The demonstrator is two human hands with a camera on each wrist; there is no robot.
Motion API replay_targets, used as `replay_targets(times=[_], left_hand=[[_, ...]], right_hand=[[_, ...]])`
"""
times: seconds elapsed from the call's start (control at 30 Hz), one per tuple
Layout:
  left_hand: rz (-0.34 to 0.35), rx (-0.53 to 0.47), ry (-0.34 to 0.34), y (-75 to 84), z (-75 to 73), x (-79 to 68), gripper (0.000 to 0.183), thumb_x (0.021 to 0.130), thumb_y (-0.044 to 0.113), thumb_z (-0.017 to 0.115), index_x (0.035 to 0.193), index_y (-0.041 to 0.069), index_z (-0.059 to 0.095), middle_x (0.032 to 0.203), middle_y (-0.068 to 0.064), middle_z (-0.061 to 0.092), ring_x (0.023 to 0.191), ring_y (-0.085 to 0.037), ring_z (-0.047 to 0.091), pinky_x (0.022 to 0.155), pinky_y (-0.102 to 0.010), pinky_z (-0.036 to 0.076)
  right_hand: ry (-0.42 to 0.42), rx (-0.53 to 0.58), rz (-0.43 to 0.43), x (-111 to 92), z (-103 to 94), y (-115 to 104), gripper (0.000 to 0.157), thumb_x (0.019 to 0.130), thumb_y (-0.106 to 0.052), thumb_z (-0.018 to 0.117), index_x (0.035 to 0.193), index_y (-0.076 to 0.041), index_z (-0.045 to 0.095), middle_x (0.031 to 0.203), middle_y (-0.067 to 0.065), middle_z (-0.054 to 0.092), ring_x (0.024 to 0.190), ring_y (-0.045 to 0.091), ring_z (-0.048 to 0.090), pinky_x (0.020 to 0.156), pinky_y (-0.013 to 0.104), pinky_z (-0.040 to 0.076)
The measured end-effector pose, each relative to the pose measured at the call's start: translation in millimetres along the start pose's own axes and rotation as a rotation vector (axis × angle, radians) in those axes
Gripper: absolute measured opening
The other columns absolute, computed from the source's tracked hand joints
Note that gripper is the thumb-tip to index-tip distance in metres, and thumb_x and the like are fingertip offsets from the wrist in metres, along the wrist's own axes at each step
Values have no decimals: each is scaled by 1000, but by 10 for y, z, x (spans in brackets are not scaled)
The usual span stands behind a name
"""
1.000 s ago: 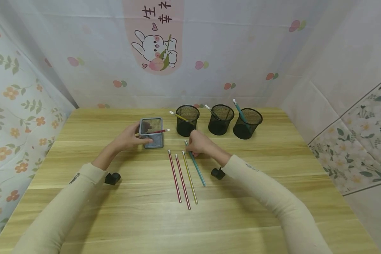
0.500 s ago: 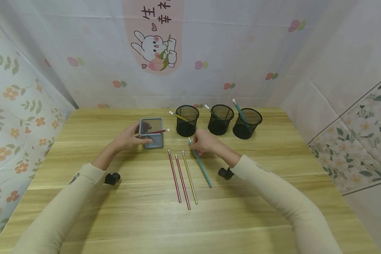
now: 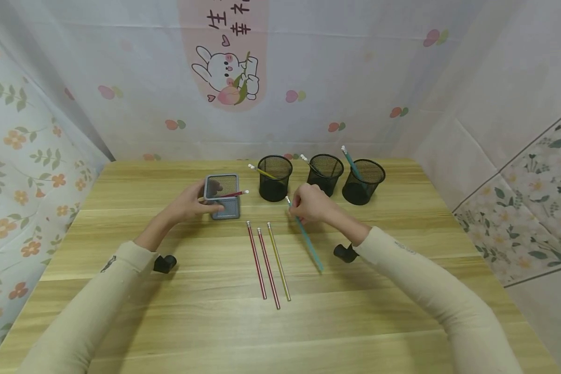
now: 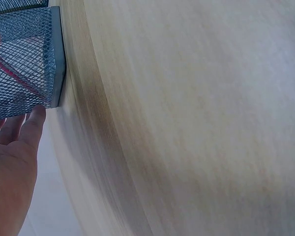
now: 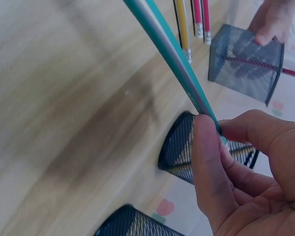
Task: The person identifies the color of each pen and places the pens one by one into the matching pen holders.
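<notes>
My left hand (image 3: pixel 187 201) holds a grey square mesh pencil holder (image 3: pixel 232 209) at the table's back left, thumb on the near side and fingers around the far side. A red pencil (image 3: pixel 234 194) leans in it, eraser end out over the rim. In the right wrist view, thumb and fingertips of my right hand (image 5: pixel 260 167) pinch a teal pencil (image 5: pixel 174 64) close to its eraser end. The head view has this hand (image 3: pixel 314 201) in front of the middle black cup, with the pencil slanting down toward me.
Three round black mesh cups stand along the back: left (image 3: pixel 274 189), middle (image 3: pixel 322 179) and right (image 3: pixel 357 194), each with a pencil leaning in it. Two red pencils (image 3: pixel 256 259) and a yellow pencil (image 3: pixel 279 259) lie on the table (image 3: pixel 191 322).
My right hand has moved rightward with the teal pencil, away from the row of pencils on the table. The left hand and the grey holder have stayed in place.
</notes>
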State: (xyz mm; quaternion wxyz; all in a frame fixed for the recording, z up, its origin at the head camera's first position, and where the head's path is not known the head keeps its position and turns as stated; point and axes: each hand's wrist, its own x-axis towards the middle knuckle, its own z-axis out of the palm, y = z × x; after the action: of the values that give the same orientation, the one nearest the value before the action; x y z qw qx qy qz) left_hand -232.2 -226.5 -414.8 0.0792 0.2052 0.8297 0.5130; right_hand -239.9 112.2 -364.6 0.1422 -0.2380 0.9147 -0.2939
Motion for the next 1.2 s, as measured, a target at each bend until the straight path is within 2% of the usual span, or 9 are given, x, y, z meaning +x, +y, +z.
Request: replay_targets(times=[0.23, 0.43, 0.63, 0.77, 0.87, 1.07, 1.2], left_hand=[[7, 5, -1, -23, 0, 4, 65, 80, 17, 76, 130, -6, 41, 130, -25, 45, 121, -39, 42, 99, -54, 33], [11, 16, 2, -33, -9, 2, 65, 80, 18, 76, 130, -6, 41, 129, -25, 46, 120, -39, 43, 98, -54, 34], [5, 14, 3, -41, -8, 9, 66, 79, 19, 77, 129, -6, 42, 129, -24, 47, 119, -38, 44, 99, -53, 34], [3, 17, 2, -37, -5, 5, 65, 80, 19, 76, 129, -6, 42, 129, -24, 47, 119, -39, 44, 99, -54, 33], [8, 9, -2, 15, -3, -12, 64, 80, 16, 76, 129, -8, 41, 129, -27, 45, 119, -42, 43, 99, -55, 33], [10, -5, -10, 241, 5, -69, 61, 81, 6, 74, 128, -13, 40, 128, -33, 44, 118, -48, 40, 97, -57, 33], [-3, 1, -16, 303, 7, -78, 60, 81, 5, 73, 128, -13, 39, 128, -33, 43, 119, -47, 40, 98, -56, 33]], right_hand=[[46, -72, -52, -50, -134, 20, 19, 85, -7, 61, 67, -5, 64, 61, 5, 64, 50, 21, 63, 47, 28, 51], [39, -82, -39, -96, -229, -9, 18, 86, -8, 61, 68, -5, 62, 63, 3, 64, 48, 11, 61, 51, 26, 53], [32, -83, -55, -134, -348, -3, 20, 89, -10, 60, 71, -3, 63, 61, 4, 64, 49, 12, 61, 67, 36, 53], [51, -76, -56, -150, -431, 0, 17, 89, -11, 60, 75, -2, 63, 63, 4, 63, 51, 15, 62, 62, 36, 53], [74, -79, -55, -162, -484, 0, 15, 89, -11, 61, 76, -3, 63, 66, 5, 64, 52, 16, 62, 51, 32, 52], [117, -84, -69, -187, -601, 8, 14, 90, -10, 62, 78, -3, 61, 70, 9, 63, 52, 18, 62, 49, 30, 52], [168, -109, -91, -212, -711, -3, 14, 90, -11, 62, 79, -3, 60, 70, 8, 64, 50, 16, 60, 49, 31, 50]])
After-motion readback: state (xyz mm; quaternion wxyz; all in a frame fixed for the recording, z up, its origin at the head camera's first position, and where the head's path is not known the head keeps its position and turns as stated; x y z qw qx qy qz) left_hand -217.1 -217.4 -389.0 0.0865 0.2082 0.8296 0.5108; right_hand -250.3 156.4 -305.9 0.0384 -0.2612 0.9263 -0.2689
